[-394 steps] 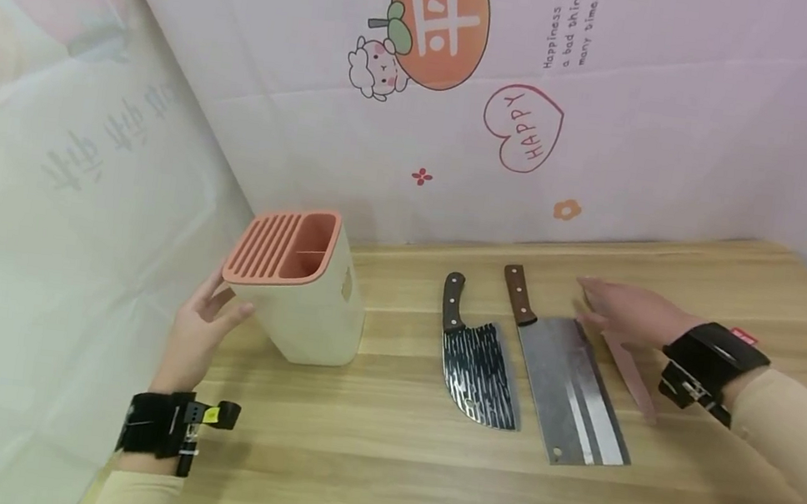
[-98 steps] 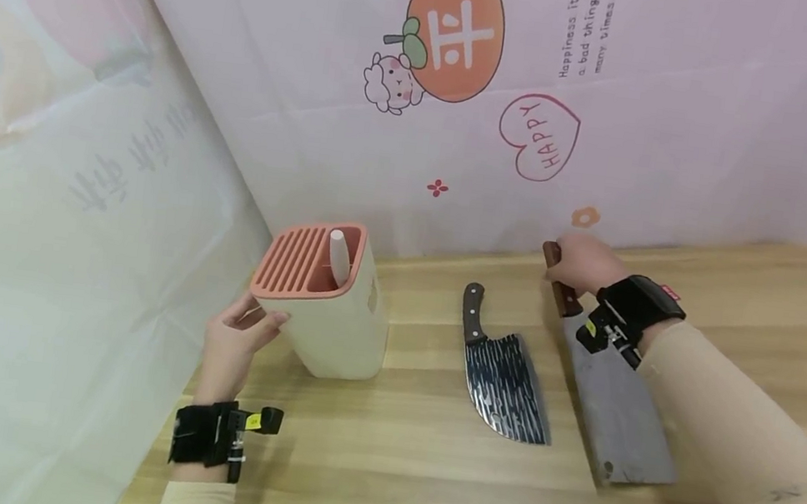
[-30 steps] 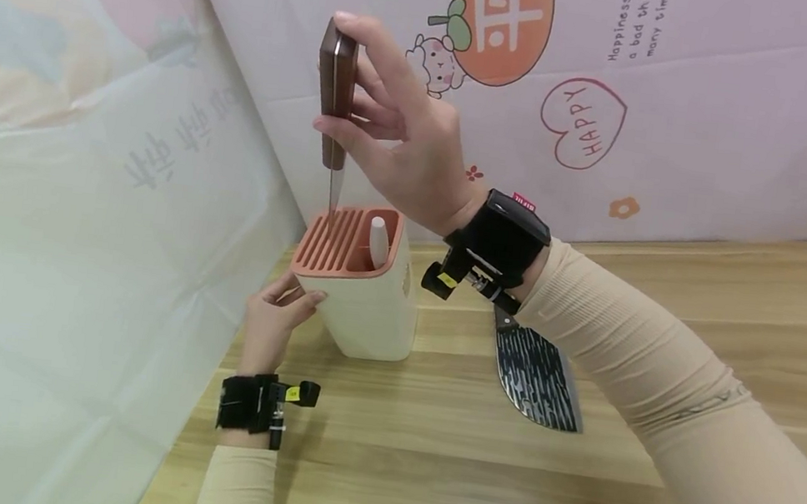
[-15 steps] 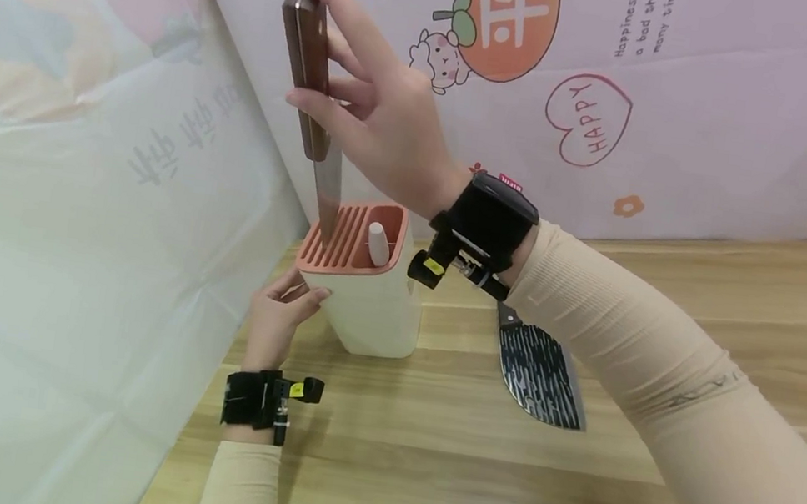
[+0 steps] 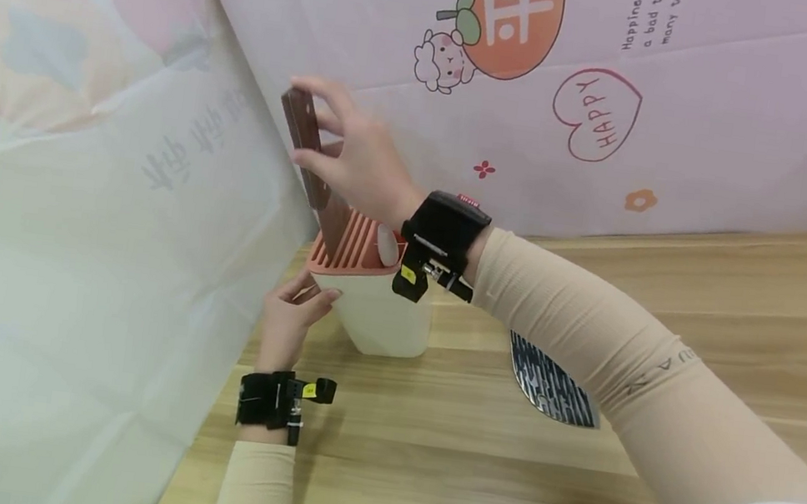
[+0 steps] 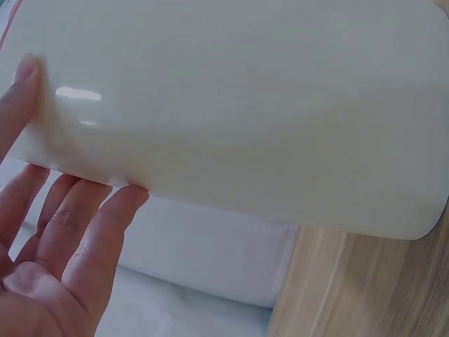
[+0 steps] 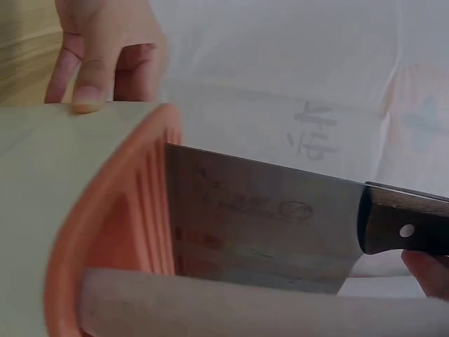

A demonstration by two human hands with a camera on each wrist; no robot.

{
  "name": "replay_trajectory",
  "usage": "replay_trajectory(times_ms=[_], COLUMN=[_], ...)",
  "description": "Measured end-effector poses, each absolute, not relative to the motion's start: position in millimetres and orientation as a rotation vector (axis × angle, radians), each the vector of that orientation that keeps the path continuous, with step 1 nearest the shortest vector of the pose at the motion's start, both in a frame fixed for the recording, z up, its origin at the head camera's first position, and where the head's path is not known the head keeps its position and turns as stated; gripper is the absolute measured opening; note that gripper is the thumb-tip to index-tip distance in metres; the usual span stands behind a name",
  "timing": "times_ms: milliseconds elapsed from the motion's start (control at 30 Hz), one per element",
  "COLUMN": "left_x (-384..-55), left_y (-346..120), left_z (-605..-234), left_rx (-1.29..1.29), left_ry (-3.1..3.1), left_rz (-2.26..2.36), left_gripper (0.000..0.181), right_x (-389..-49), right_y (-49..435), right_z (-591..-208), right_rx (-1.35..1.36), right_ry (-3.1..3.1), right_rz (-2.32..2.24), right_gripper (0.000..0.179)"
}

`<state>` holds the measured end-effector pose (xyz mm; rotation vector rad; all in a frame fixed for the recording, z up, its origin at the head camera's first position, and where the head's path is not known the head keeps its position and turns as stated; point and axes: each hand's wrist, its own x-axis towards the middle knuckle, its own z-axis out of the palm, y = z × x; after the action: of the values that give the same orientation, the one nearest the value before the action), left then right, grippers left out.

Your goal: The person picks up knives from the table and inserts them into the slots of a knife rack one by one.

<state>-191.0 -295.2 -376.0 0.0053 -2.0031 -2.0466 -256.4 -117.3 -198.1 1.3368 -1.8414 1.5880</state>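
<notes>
My right hand [image 5: 377,156] grips the brown wooden handle of a cleaver [image 5: 333,227], thumb on one side and fingers on the other. Its wide blade points down into a left-hand slot of the knife holder [image 5: 391,318], much of it above the lid in the right wrist view. The holder is cream with a slotted orange lid. My left hand [image 5: 286,322] holds its near left corner; in the left wrist view the thumb [image 6: 27,81] lies on one face and fingertips press the adjoining side. A pale handle [image 5: 387,246] sticks up from the lid's open compartment.
A black-patterned kitchen knife [image 5: 553,384] lies on the wooden table [image 5: 437,475] to the right, partly hidden under the right sleeve [image 5: 578,307]. Printed cloth walls [image 5: 403,134] stand behind and along the left, close to the holder.
Earlier, the pale-handled piece went from the table into the holder. The right hand then lifted the cleaver off the table and over to the slots; in the last half second it has lowered it.
</notes>
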Motion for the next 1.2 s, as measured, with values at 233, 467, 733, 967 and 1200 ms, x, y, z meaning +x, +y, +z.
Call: replay_trajectory(times_ms=[233, 467, 733, 967, 1200], left_x=[-190, -188, -188, -188, -187], left_y=[-294, -293, -293, -293, -291], left_z=[-378, -376, -376, -377, -378], left_rx=[0.003, 0.001, 0.009, 0.012, 0.015], left_ry=[-2.011, -1.984, -1.989, -1.975, -1.972], left_rz=[-2.037, -2.071, -2.078, -2.078, -2.075], left_gripper=[0.068, 0.072, 0.069, 0.07, 0.069], right_x=[-252, -254, -257, -263, -272], right_y=[-122, -119, -116, -103, -81], right_z=[-213, -212, -208, -213, -219], right_rx=[1.278, 1.259, 1.273, 1.471, 1.609], right_ry=[-2.297, -2.403, -2.516, -2.554, -2.555], right_rz=[1.389, 1.2, 1.259, 1.371, 1.184], right_gripper=[0.056, 0.049, 0.047, 0.064, 0.06])
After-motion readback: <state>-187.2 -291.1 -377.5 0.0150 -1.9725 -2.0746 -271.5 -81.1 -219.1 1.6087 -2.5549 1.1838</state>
